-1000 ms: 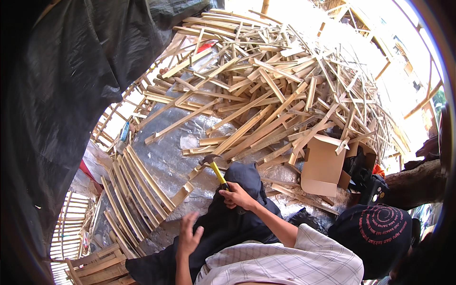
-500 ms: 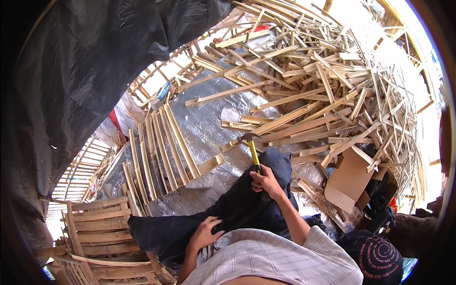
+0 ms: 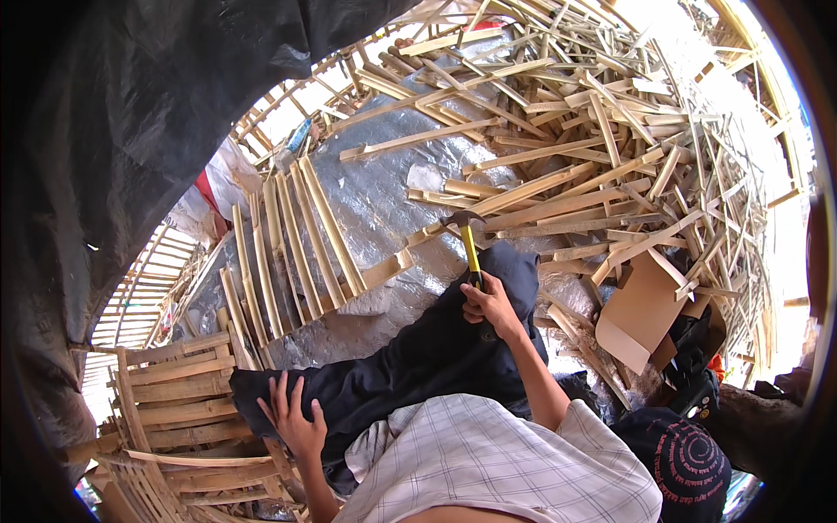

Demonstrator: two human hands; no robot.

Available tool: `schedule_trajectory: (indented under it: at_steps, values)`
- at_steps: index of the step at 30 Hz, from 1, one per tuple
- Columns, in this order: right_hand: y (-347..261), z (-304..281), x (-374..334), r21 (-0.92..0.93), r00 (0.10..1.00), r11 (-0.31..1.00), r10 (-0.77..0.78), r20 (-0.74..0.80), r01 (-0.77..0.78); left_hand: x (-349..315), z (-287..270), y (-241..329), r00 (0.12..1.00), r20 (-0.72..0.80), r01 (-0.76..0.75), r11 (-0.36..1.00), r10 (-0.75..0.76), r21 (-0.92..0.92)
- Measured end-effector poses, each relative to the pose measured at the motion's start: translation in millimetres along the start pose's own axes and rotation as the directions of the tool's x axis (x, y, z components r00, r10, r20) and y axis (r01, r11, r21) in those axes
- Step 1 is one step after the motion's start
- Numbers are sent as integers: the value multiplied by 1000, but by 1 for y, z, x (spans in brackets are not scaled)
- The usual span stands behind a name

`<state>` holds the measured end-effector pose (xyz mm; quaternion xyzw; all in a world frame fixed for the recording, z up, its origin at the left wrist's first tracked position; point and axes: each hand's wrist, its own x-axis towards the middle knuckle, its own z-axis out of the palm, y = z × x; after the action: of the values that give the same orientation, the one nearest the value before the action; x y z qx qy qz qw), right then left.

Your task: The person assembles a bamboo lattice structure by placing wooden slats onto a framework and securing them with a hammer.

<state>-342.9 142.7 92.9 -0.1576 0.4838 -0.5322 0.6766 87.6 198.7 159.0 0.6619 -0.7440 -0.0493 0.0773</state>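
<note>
My right hand (image 3: 493,305) is shut on the yellow handle of a hammer (image 3: 472,251). The hammer's dark head points away from me, over a wooden slat (image 3: 410,260) that lies on a silver foil sheet (image 3: 375,200). That hand rests on my raised knee in dark trousers (image 3: 418,362). My left hand (image 3: 295,420) lies flat, fingers spread, on the other trouser leg and holds nothing. A checked shirt (image 3: 488,462) fills the lower middle.
A big heap of loose bamboo and wooden slats (image 3: 610,139) lies ahead and to the right. A row of slats (image 3: 296,235) lies on the foil at left. Wooden crates (image 3: 174,410) stand lower left. Cardboard (image 3: 641,309) and another person's dark cap (image 3: 684,462) are at right. Dark tarpaulin (image 3: 131,131) hangs at upper left.
The view has swung, so the slat heap sits further up and right. My right hand keeps hold of the hammer, raised slightly. My left hand has slid down the trouser leg.
</note>
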Motion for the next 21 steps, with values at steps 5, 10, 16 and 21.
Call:
schedule_trajectory:
  at_steps: [5, 10, 16, 21]
  values:
    - [0, 0, 1, -47, 1000, 999, -4, 30, 6, -37, 20, -33, 994, -94, 63, 987, -50, 149]
    - [2, 0, 1, -51, 999, 999, -10, 33, 12, -36, 28, -36, 986, -156, 75, 992, -59, 100]
    - [-1, 2, 0, -43, 1000, 999, -19, 16, 20, -36, 29, -36, 984, -166, 82, 994, -69, 72]
    - [0, 2, -1, -42, 999, 999, -31, 25, 32, -37, 30, -37, 982, -176, 77, 995, -64, 65]
